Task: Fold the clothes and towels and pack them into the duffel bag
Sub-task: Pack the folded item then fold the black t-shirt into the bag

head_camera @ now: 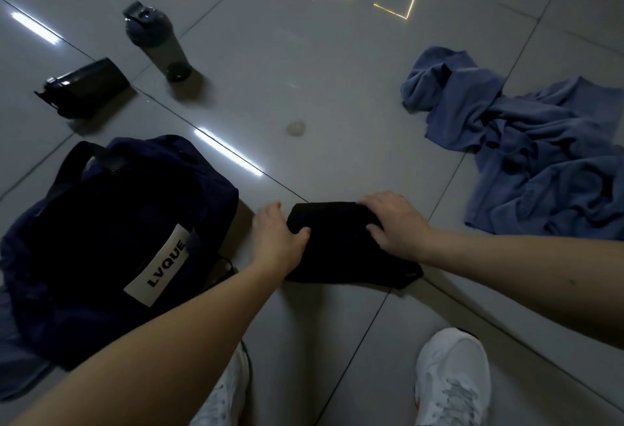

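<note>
The black garment point(337, 243) lies on the tiled floor point(304, 70) just in front of the person, already folded into a compact rectangle. The left hand point(275, 236) grips its left end, thumb on top and fingers wrapped round the edge. The right hand point(395, 223) holds the far right corner, its fingers curled over the far edge. This reads as the last squaring-up of the fold, or the start of lifting the piece.

The navy duffel bag point(111, 229) sits close by on the left, just beside the left hand; whether it is open, or holds anything yet, cannot be told. A blue cloth point(526, 155) lies crumpled well apart on the right, not yet folded.

So the task looks to be in its early or middle part: one piece folded but not packed, and at least one piece untouched.
</note>
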Motion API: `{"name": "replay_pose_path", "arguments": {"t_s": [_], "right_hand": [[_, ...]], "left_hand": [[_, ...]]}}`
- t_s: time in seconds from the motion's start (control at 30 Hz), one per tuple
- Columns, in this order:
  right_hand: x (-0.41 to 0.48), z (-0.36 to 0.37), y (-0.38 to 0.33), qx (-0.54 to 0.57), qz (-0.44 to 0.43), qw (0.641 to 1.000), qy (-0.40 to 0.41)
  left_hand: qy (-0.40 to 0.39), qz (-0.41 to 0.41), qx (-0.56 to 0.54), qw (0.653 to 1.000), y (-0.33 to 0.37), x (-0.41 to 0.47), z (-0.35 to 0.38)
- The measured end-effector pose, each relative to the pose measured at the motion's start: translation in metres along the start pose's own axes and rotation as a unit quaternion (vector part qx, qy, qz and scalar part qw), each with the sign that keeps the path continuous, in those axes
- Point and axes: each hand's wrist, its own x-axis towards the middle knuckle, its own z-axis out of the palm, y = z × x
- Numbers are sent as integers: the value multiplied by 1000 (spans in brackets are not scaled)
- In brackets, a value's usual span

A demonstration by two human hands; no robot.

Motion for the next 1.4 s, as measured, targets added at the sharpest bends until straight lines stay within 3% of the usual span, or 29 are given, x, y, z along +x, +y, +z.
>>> {"name": "replay_pose_path", "arguments": {"t_s": [0.07, 0.13, 0.33, 0.43, 0.57, 0.7, 0.87, 1.0, 1.13, 1.27, 1.4], "right_hand": [[17, -1, -2, -5, 40, 996, -78], [29, 1, -4, -35, 54, 990, -123], [31, -3, 2, -64, 81, 977, -187], [12, -7, 11, 7, 121, 967, -226], [-3, -43, -4, 174, 164, 946, -220], [-2, -101, -40, 387, 217, 874, -199], [5, -169, -110, 467, 208, 836, -198], [7, -203, -186, 509, 185, 824, -168], [17, -220, -269, 527, 154, 826, -129], [30, -219, -332, 563, 145, 806, -114], [69, -196, -357, 571, 153, 799, -113]], "left_hand": [[-95, -129, -119, 980, -3, 2, 5], [-136, -157, -131, 969, -7, 7, 11], [-169, -148, -165, 960, -6, 11, 6], [-159, -127, -185, 961, -3, 4, -5], [-171, -73, -202, 962, 6, -2, -40], [-146, -23, -162, 976, 23, -8, -117], [-81, 16, -56, 995, 29, -33, -231], [-19, 41, 8, 999, 19, -61, -290], [60, 68, -5, 996, -1, -88, -328], [55, 92, -10, 994, -10, -97, -341], [40, 86, -104, 990, -26, -93, -339]]}}
